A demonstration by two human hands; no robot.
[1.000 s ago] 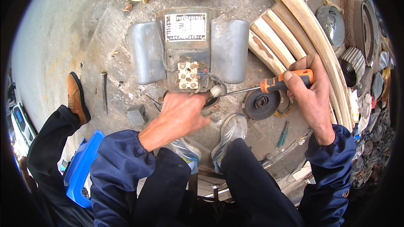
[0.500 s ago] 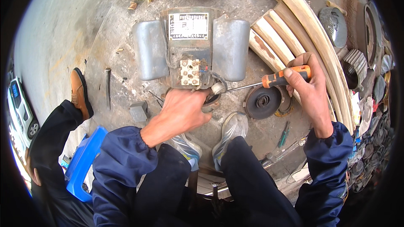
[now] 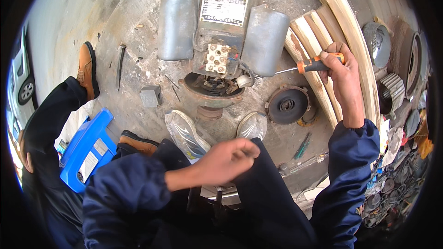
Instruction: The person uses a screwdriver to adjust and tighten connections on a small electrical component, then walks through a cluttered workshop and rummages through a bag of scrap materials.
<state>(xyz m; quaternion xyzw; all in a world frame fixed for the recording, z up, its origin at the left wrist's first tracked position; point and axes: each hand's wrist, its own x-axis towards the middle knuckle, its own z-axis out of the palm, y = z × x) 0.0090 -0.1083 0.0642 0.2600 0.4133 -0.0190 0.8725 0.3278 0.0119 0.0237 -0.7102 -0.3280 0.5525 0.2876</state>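
Note:
My right hand (image 3: 339, 67) grips an orange-and-black screwdriver (image 3: 310, 64), its shaft reaching left to wiring (image 3: 244, 80) below the right grey cover (image 3: 266, 39) of a motor (image 3: 222, 37). The motor has a second cover (image 3: 176, 27), a nameplate and a pale terminal block (image 3: 217, 58). Beneath is an open housing (image 3: 212, 91) with dark insides. My left hand (image 3: 226, 163) is over my lap, fingers curled and smeared by motion; I cannot tell whether it holds anything. A dark round plate (image 3: 287, 104) lies right of the housing.
Curved wooden pieces (image 3: 350, 27) lie on the right, beside metal parts and scrap (image 3: 387, 92). A co-worker's leg and brown boot (image 3: 85, 76) are left, near a blue plastic case (image 3: 87, 150) and a car (image 3: 23, 78). A small screwdriver (image 3: 302, 145) and a metal bar (image 3: 121, 67) lie on the floor.
My left hand has left the motor's lower end and dropped toward my lap, exposing the open housing. My right hand with the screwdriver sits higher in the view, which has shifted overall.

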